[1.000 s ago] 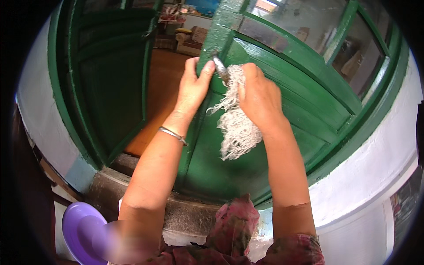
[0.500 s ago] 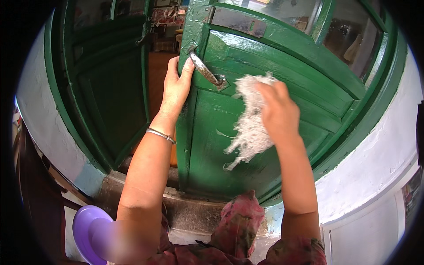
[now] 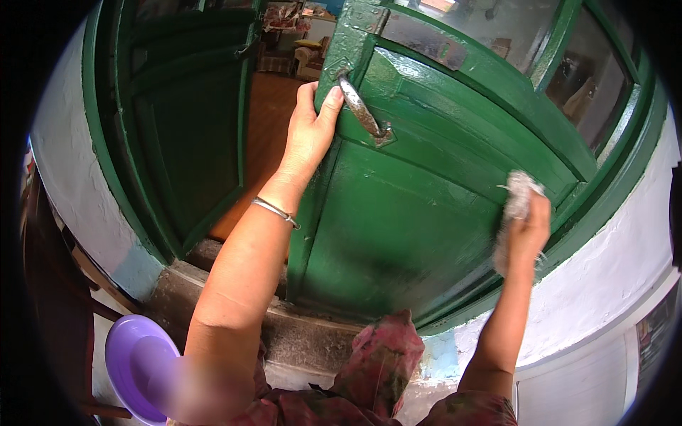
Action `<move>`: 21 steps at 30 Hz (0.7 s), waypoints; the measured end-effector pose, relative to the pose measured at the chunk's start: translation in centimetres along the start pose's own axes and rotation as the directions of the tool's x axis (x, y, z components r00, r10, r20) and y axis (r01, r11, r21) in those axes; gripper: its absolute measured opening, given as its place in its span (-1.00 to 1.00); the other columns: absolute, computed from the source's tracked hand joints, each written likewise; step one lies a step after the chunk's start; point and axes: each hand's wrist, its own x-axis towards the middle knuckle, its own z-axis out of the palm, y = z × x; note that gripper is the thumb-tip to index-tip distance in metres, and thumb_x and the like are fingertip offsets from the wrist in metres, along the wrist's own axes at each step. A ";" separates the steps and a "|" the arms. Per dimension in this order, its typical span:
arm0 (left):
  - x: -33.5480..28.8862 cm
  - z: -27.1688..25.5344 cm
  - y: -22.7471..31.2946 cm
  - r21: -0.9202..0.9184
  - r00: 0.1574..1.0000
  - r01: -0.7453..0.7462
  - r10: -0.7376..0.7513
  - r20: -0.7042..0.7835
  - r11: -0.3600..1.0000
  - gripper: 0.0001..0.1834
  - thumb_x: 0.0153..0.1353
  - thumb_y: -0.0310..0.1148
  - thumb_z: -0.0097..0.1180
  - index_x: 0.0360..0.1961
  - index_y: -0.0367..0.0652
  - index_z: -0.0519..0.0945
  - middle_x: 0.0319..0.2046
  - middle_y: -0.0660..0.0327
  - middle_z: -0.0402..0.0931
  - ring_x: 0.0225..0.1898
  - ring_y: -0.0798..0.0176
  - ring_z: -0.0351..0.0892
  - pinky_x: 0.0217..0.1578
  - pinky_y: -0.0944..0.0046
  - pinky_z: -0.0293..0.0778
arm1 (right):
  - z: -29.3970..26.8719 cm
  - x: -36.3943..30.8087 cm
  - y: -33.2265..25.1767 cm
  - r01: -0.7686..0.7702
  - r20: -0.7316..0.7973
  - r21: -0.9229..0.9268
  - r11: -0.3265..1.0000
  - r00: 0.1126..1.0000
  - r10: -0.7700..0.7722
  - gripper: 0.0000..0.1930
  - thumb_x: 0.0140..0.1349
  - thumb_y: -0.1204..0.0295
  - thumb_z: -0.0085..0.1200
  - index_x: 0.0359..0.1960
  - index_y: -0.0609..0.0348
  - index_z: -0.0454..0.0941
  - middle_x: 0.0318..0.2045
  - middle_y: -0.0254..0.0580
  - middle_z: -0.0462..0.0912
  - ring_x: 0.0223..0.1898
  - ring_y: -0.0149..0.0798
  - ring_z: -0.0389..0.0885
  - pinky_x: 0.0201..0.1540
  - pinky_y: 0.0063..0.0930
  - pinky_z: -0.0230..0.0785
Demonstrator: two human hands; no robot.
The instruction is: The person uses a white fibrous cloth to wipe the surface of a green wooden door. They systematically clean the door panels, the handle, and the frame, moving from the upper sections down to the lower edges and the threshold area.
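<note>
A green wooden door leaf [image 3: 412, 213] with glass panes in its upper part stands ajar in front of me. My left hand [image 3: 312, 128] grips the door's free edge, thumb on the front face beside the metal pull handle [image 3: 361, 106] and fingers round the side. On the right part of the door, near its frame, my right hand [image 3: 531, 226] presses a frayed whitish rag [image 3: 522, 193] against the lower panels. The hand is slightly smeared by motion and covers part of the rag.
A second green door leaf [image 3: 185, 135] stands at the left, with a room and armchairs [image 3: 309, 60] beyond the gap. A purple basin [image 3: 117, 358] sits at the lower left. A stone step [image 3: 302, 337] runs below the door, and a white wall [image 3: 604, 263] is at the right.
My right hand has swept the rag from beside the handle to the right and downward across the door. My left hand keeps its hold on the door edge.
</note>
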 end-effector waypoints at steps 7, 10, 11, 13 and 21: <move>0.0 -0.4 0.1 -0.038 1.000 0.026 -0.025 0.007 0.999 -0.43 0.28 0.04 0.11 0.05 -0.24 0.37 -0.14 -0.01 0.56 -0.10 0.18 0.54 -0.04 0.20 0.44 | 7.3 1.7 -12.1 0.346 0.095 0.100 0.933 0.930 -0.355 -0.59 0.02 0.51 0.13 -0.04 -0.11 0.53 -0.28 -0.16 0.44 -0.40 -0.02 0.55 -0.47 -0.20 0.42; -0.1 0.2 0.1 -0.078 0.999 0.035 -0.034 0.015 0.996 -0.43 0.27 0.03 0.13 0.04 -0.24 0.37 -0.15 0.00 0.56 -0.11 0.20 0.54 -0.05 0.21 0.44 | 10.4 -0.5 -15.8 0.381 0.227 0.212 0.900 0.877 -0.425 -0.76 0.03 0.44 0.10 -0.21 -0.10 0.53 -0.38 -0.28 0.37 -0.45 -0.20 0.51 -0.50 -0.37 0.43; 0.0 0.3 -0.1 -0.091 0.999 0.033 -0.032 0.015 0.995 -0.41 0.26 0.05 0.13 0.04 -0.26 0.37 -0.15 -0.04 0.56 -0.10 0.13 0.55 -0.04 0.19 0.44 | 11.1 -0.9 -16.6 0.616 0.162 0.115 0.779 0.762 -0.627 -0.79 0.01 0.43 0.10 -0.26 -0.09 0.52 -0.41 -0.32 0.34 -0.46 -0.26 0.48 -0.50 -0.44 0.43; 0.0 0.3 -0.8 -0.041 1.000 0.001 -0.001 0.003 0.999 -0.39 0.26 0.07 0.12 0.05 -0.27 0.36 -0.14 -0.09 0.55 -0.09 0.03 0.56 -0.04 0.15 0.44 | 11.6 -1.8 -17.8 0.578 0.214 0.135 0.805 0.776 -0.593 -0.74 0.01 0.45 0.07 -0.21 -0.12 0.55 -0.41 -0.28 0.34 -0.44 -0.23 0.48 -0.47 -0.39 0.44; 0.0 0.0 -0.7 -0.037 1.000 -0.001 0.002 0.029 0.999 -0.35 0.26 0.09 0.10 0.08 -0.28 0.34 -0.06 -0.13 0.51 -0.02 -0.03 0.53 0.01 0.13 0.42 | 9.5 -0.9 -16.1 0.532 0.305 0.098 0.841 0.788 -0.534 -0.68 0.02 0.49 0.10 -0.15 -0.16 0.56 -0.37 -0.24 0.37 -0.45 -0.15 0.51 -0.49 -0.29 0.42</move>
